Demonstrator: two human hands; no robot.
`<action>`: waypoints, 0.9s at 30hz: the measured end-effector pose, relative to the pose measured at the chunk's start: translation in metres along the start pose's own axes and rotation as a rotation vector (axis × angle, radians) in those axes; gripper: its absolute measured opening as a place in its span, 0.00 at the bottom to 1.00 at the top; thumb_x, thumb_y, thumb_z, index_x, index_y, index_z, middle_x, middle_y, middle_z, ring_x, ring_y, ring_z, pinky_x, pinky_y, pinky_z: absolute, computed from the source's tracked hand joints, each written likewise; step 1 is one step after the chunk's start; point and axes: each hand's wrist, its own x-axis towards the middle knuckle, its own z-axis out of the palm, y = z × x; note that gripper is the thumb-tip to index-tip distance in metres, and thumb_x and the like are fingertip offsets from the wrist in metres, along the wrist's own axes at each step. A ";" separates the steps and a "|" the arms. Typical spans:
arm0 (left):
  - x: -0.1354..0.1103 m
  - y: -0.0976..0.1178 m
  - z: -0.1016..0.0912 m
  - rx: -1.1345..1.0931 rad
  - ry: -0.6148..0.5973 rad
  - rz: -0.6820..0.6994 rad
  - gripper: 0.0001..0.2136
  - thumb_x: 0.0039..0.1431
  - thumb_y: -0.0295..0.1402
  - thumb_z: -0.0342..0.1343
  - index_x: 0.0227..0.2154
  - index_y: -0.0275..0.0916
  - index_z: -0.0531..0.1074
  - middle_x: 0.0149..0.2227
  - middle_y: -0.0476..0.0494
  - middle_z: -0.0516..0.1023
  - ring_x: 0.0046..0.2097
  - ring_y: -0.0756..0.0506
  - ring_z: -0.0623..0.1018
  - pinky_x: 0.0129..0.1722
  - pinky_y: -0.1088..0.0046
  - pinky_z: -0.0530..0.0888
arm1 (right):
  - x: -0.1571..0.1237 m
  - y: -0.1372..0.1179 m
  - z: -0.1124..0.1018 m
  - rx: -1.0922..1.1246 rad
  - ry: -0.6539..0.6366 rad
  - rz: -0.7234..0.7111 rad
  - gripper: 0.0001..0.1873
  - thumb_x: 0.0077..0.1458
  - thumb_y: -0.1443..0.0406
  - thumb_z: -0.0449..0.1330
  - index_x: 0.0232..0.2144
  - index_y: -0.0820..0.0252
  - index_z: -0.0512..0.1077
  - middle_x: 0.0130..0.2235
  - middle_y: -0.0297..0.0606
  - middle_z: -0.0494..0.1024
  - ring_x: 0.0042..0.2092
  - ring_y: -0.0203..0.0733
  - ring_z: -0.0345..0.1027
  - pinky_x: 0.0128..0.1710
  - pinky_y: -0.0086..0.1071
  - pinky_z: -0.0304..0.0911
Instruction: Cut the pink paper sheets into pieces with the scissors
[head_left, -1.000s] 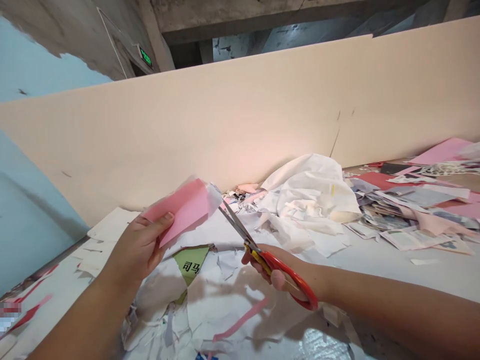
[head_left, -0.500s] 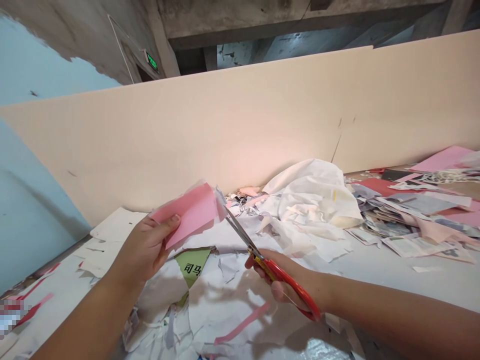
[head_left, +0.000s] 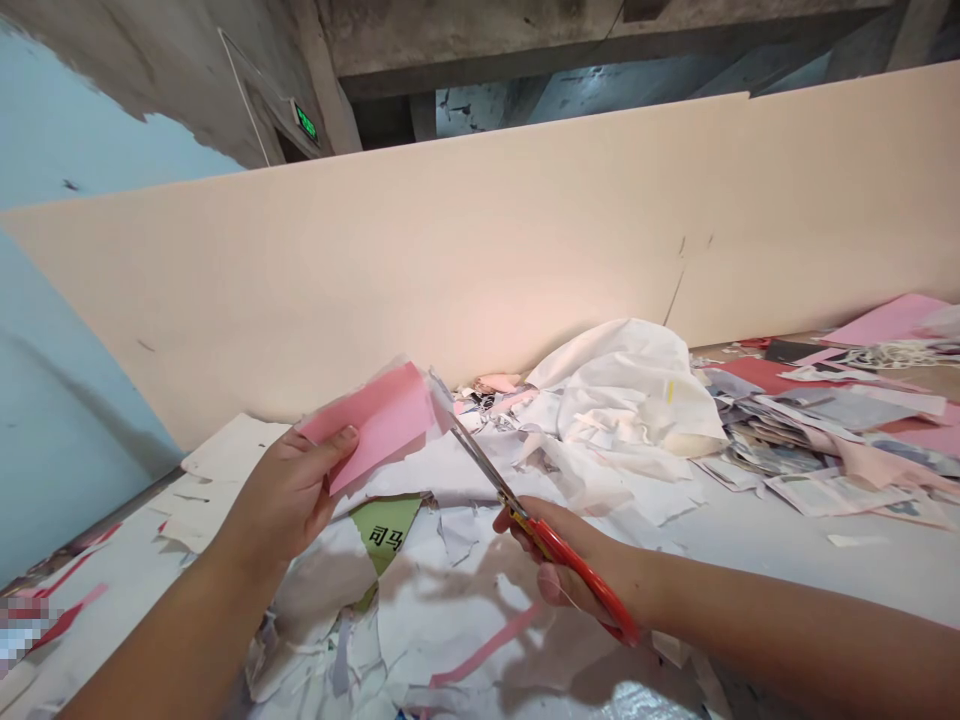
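Observation:
A small stack of pink paper (head_left: 386, 415), with whitish sheets behind it, is pinched in my left hand (head_left: 300, 480), thumb on the front face. My right hand (head_left: 570, 560) grips red-handled scissors (head_left: 581, 575), fingers round the handles. Their metal blades point up and left and lie close together at the right edge of the stack; whether they touch the paper I cannot tell. Beneath the hands, white paper scraps (head_left: 450, 600) cover the table, along with a green piece (head_left: 386, 530) bearing black characters and a pink strip (head_left: 487, 645).
A cream partition board (head_left: 450, 250) rises behind the table. Crumpled white sheeting (head_left: 630, 390) lies against it. To the right is a heap of cut paper (head_left: 795, 430) in mixed colours. White sheets (head_left: 225, 480) lie at the left, beside red strips (head_left: 75, 610).
The scissors' handles have drawn slightly closer together in my right hand. The pink paper has barely shifted, and my left hand keeps its hold.

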 end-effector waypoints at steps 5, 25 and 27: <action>0.000 0.002 -0.001 -0.105 -0.021 -0.146 0.09 0.37 0.33 0.63 0.16 0.37 0.68 0.16 0.52 0.70 0.19 0.54 0.69 0.16 0.83 0.68 | 0.001 0.002 0.002 0.044 -0.003 0.020 0.24 0.45 0.54 0.58 0.44 0.56 0.60 0.31 0.32 0.59 0.28 0.31 0.50 0.26 0.25 0.55; -0.009 -0.011 0.008 -0.017 -0.159 0.041 0.13 0.42 0.33 0.61 0.35 0.41 0.72 0.27 0.49 0.77 0.31 0.48 0.75 0.30 0.77 0.71 | 0.006 0.000 0.015 0.136 0.155 -0.086 0.29 0.47 0.42 0.45 0.34 0.62 0.63 0.22 0.29 0.56 0.23 0.30 0.46 0.22 0.26 0.48; -0.009 -0.011 0.008 -0.023 -0.170 0.029 0.14 0.43 0.33 0.60 0.37 0.42 0.72 0.28 0.50 0.78 0.32 0.48 0.75 0.31 0.76 0.72 | 0.007 0.001 0.015 0.102 0.154 -0.148 0.31 0.48 0.41 0.41 0.34 0.62 0.62 0.21 0.28 0.54 0.23 0.30 0.45 0.21 0.27 0.47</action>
